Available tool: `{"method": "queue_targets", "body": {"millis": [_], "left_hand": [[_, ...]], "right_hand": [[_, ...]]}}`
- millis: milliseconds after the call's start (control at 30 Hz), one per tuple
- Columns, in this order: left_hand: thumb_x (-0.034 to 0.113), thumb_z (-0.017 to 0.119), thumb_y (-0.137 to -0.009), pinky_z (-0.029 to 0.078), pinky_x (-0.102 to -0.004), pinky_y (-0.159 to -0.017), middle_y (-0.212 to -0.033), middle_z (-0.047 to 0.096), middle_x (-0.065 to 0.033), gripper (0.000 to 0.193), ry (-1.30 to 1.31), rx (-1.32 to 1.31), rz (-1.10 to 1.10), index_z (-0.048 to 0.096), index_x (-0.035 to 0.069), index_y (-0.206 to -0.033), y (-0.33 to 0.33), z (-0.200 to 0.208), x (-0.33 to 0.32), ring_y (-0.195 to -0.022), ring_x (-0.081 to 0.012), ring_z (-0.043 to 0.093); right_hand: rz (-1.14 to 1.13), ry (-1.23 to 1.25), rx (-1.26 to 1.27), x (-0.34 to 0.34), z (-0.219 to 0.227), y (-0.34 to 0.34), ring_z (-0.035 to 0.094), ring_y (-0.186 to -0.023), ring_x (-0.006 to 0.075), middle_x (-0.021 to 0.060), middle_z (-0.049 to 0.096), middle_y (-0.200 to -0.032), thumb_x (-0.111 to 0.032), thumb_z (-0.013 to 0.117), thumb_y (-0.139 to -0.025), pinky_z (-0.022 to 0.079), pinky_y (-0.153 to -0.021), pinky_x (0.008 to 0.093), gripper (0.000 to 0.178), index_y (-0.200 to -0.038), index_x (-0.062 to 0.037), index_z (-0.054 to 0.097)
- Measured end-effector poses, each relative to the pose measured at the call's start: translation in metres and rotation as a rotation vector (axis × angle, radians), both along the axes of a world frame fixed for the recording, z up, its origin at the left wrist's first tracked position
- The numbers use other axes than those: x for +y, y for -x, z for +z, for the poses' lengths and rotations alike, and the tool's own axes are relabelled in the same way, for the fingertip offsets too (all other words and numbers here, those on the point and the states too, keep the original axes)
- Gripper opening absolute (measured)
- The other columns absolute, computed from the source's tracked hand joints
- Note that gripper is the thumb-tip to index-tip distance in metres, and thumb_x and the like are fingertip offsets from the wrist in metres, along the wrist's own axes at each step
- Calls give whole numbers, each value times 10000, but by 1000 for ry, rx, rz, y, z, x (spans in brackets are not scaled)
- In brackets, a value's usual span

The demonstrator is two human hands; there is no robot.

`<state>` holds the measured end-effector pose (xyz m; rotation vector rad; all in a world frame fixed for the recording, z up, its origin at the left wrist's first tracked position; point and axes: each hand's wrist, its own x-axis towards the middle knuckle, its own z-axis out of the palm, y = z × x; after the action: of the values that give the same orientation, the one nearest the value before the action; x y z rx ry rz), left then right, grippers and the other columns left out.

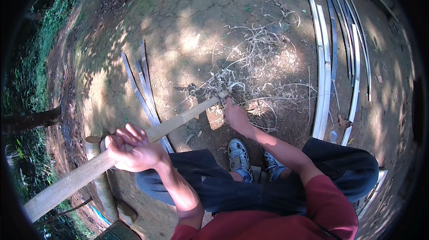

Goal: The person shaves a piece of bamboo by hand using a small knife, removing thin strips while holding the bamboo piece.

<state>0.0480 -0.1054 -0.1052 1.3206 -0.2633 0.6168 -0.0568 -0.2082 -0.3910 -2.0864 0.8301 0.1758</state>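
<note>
a long bamboo strip (134, 139) is run from lower left to the frame's centre, gripped by the left hand (129, 148) with fingers curled fully round it. the right hand (237, 117) is closed at its far tip, though what it holds cannot be told. the strip could be split crookedly, or fingers nicked, if the grip is loosened.

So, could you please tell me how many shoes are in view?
2: the left shoe sits between the knees, and the right shoe is beside it, partly hidden behind the right forearm.
</note>
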Motion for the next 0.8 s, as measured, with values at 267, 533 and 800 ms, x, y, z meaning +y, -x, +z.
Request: {"method": "queue_targets", "body": {"millis": [267, 533, 800], "left_hand": [[207, 407, -924, 209, -226, -314, -441, 207, 8, 383, 29, 20, 65, 298, 109, -570, 4, 3, -4, -353, -85, 203], [259, 430, -910, 247, -216, -315, -446, 320, -18, 416, 43, 112, 244, 327, 114, -534, -5, 4, -2, -362, -107, 345], [192, 456, -900, 221, -223, -315, -486, 333, -17, 311, 24, 59, 246, 368, 100, -616, -7, 0, -3, -371, -99, 296]], "right_hand": [[10, -79, -229, 2, 9, 11, 613, -667, 447, 274, 599, -684, -134, 448, -882, 496, -606, 511, 211, -965, 60, 438], [24, -73, -81, 1, -10, -1, 609, -685, 453, 277, 599, -681, -123, 460, -868, 483, -622, 532, 235, -999, 63, 401], [-79, -55, -190, 19, -25, 7, 591, -644, 450, 275, 582, -674, -162, 464, -897, 474, -616, 514, 271, -1015, 73, 400]]}}
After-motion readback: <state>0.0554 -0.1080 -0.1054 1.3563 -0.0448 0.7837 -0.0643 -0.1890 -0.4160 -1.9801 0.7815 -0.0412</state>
